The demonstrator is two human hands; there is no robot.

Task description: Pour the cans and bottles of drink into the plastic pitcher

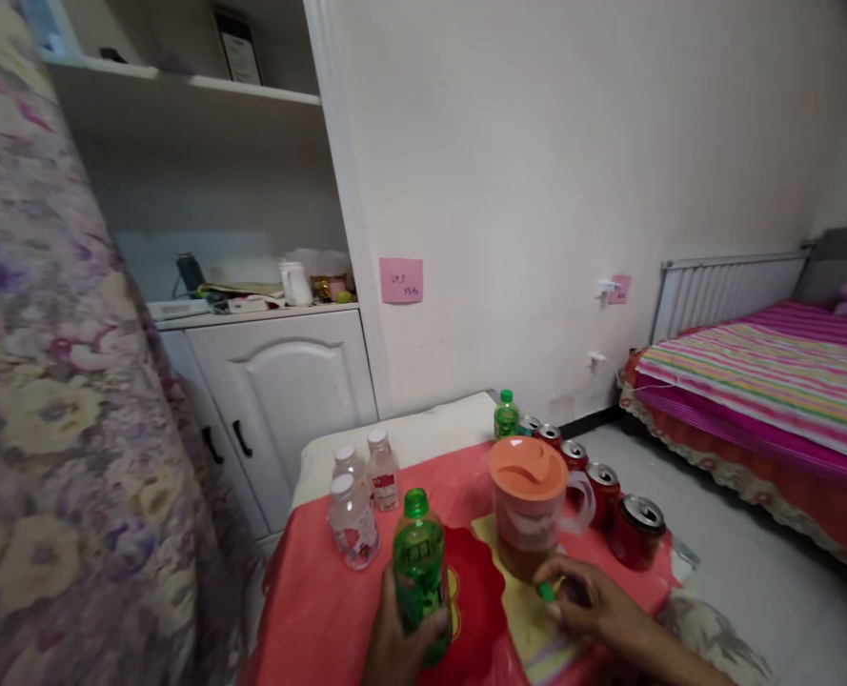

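Observation:
My left hand (403,634) is wrapped around a green plastic bottle (419,557), held upright over a red scalloped tray (476,581). In my right hand (584,600) a small green bottle cap (546,592) is pinched between thumb and fingers. Just behind that hand stands a clear pitcher (527,519) with an orange lid (528,467) and some brownish liquid low inside. Beneath the pitcher and my right hand lies a yellow cloth (530,634).
Clear bottles with white caps (353,529) stand left on the red tablecloth (301,600). Several opened soda cans (637,531) line the right edge, with another green bottle (506,416) at the back. A floral curtain (58,381) hangs left; a bed (773,372) stands right.

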